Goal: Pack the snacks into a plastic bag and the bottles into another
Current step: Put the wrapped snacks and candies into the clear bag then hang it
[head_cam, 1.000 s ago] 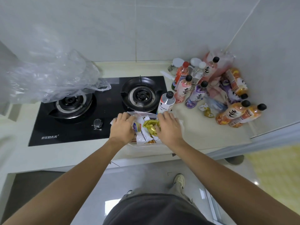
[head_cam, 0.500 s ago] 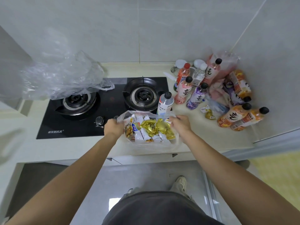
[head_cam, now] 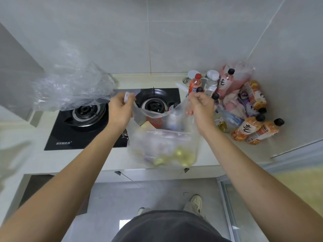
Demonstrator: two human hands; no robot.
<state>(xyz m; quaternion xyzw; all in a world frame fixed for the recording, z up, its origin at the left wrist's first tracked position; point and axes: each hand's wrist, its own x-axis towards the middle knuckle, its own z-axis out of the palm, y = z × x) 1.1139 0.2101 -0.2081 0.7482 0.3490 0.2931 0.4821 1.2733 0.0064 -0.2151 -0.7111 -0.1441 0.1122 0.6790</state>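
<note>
A clear plastic bag (head_cam: 164, 145) full of snacks hangs above the counter's front edge, blurred by motion, with gold and white wrappers showing through it. My left hand (head_cam: 120, 109) grips its left handle and my right hand (head_cam: 201, 107) grips its right handle, both raised and pulled apart. A white bottle (head_cam: 172, 117) stands behind the bag, seen through the plastic. Several drink bottles (head_cam: 227, 82) stand in the right corner, and two orange ones (head_cam: 248, 128) lie on their sides. A second, empty clear bag (head_cam: 73, 84) sits over the left burner.
A black two-burner gas hob (head_cam: 83, 126) fills the counter's left and middle. Loose snack wrappers (head_cam: 222, 125) lie near the fallen bottles. Tiled walls close in the back and right. Below are the floor and my shoes.
Both hands took the snack bag by its handles and lifted it off the counter, rising toward the hob. The bag now hangs and swings between them.
</note>
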